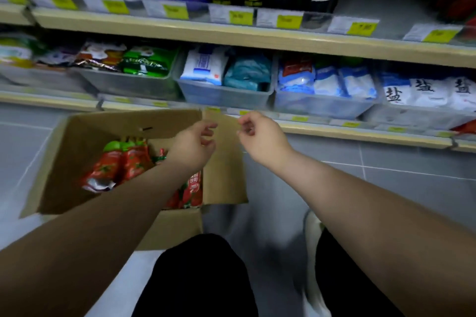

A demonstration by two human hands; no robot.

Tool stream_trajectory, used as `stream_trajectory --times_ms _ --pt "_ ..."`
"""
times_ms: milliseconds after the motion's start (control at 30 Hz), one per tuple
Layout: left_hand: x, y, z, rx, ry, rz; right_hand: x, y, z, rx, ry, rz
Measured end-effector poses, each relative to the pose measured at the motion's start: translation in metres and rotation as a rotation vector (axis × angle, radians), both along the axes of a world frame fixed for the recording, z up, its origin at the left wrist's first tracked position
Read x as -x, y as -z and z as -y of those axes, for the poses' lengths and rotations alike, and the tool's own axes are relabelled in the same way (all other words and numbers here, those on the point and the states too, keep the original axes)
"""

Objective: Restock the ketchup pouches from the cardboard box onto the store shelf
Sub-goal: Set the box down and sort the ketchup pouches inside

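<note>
1. Your left hand (195, 141) reaches forward over the open brown cardboard box (77, 141), forearm stretched across its near right corner. The fingers are loosely curled and spread, and they hold nothing.
2. Your right hand (260, 136) is held out just beside the left one, past the box's upright right flap (224, 167) and close to that flap's top edge. Its fingers curl inward with the thumb near the forefinger; nothing shows in its grasp, and motion blur hides whether a fingertip touches the flap.
3. The red ketchup pouches with green caps (121, 162) are in the box, leaning together against its far wall. More red pouches (193, 188) stand in the near right corner, partly hidden under your left forearm.
4. The box sits on the grey tiled floor (386, 162), in front of the cream-edged lower store shelf (334, 134).
5. On that shelf stands a row of clear plastic bins:
   - the bin (128, 87) on the left holds green and dark foil packets;
   - the middle bin (226, 96) holds white-and-blue bags and a teal one;
   - the next bin (322, 107) holds blue-and-white bags with a red label;
   - beyond it lie white bags printed with a black character (425, 92).
6. The upper shelf (231, 33) carries tall white, blue and black packages behind yellow price tags (240, 17).
7. Your knees in black trousers (201, 278) show at the bottom edge.
</note>
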State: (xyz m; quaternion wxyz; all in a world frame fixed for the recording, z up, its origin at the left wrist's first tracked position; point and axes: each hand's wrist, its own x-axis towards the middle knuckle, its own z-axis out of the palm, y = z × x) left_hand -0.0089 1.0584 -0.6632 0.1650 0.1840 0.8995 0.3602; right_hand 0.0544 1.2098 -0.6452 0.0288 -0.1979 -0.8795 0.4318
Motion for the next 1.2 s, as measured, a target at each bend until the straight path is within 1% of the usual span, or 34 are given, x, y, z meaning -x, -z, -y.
stream_trajectory --times_ms 67,167,300,400,467,600,700,733,767,800,867,900,933,967,1000,1067,1100,1133,1167,1200 --pt "0.002 0.020 0.039 0.071 -0.058 0.056 0.007 0.016 0.037 0.109 -0.020 0.050" --pt "0.000 0.053 0.084 0.191 -0.121 0.172 0.014 0.047 0.085 0.219 -0.024 0.167" --pt "0.000 0.094 0.130 0.344 -0.170 0.247 0.027 0.094 0.140 0.283 -0.063 0.323" --pt "0.004 0.110 0.146 0.468 -0.108 0.281 0.035 0.119 0.154 0.350 -0.013 0.412" --pt "0.008 0.120 0.155 0.574 -0.034 0.259 0.042 0.136 0.159 0.375 0.032 0.477" --pt "0.023 0.140 0.157 0.689 0.028 0.303 0.052 0.168 0.169 0.491 0.098 0.656" --pt "0.033 0.142 0.148 0.721 0.041 0.381 0.055 0.186 0.176 0.535 0.079 0.779" --pt "0.035 0.143 0.147 0.745 0.030 0.380 0.055 0.190 0.177 0.557 0.085 0.800" --pt "0.036 0.141 0.149 0.754 0.020 0.410 0.054 0.191 0.179 0.581 0.099 0.805" --pt "0.044 0.155 0.150 0.764 0.019 0.450 0.063 0.204 0.183 0.593 0.098 0.815" --pt "0.045 0.151 0.150 0.713 -0.030 0.561 0.067 0.210 0.187 0.611 0.118 0.785" --pt "0.045 0.153 0.151 0.731 -0.043 0.579 0.069 0.212 0.190 0.631 0.112 0.778" --pt "0.046 0.156 0.151 0.743 -0.105 0.576 0.075 0.216 0.194 0.657 0.105 0.780" --pt "0.045 0.155 0.150 0.769 -0.104 0.597 0.080 0.219 0.197 0.690 0.108 0.788" --pt "0.049 0.162 0.152 0.811 -0.081 0.587 0.084 0.221 0.201 0.721 0.112 0.799" --pt "0.055 0.171 0.156 0.864 -0.104 0.567 0.090 0.223 0.209 0.753 0.112 0.821" --pt "0.055 0.168 0.156 0.864 -0.149 0.567 0.091 0.224 0.212 0.760 0.125 0.829" --pt "0.058 0.173 0.160 0.849 -0.150 0.595 0.092 0.225 0.214 0.778 0.151 0.829" --pt "0.056 0.172 0.159 0.779 -0.239 0.623 0.092 0.226 0.215 0.796 0.183 0.827" --pt "0.057 0.174 0.160 0.737 -0.372 0.686 0.092 0.228 0.216 0.819 0.210 0.821"
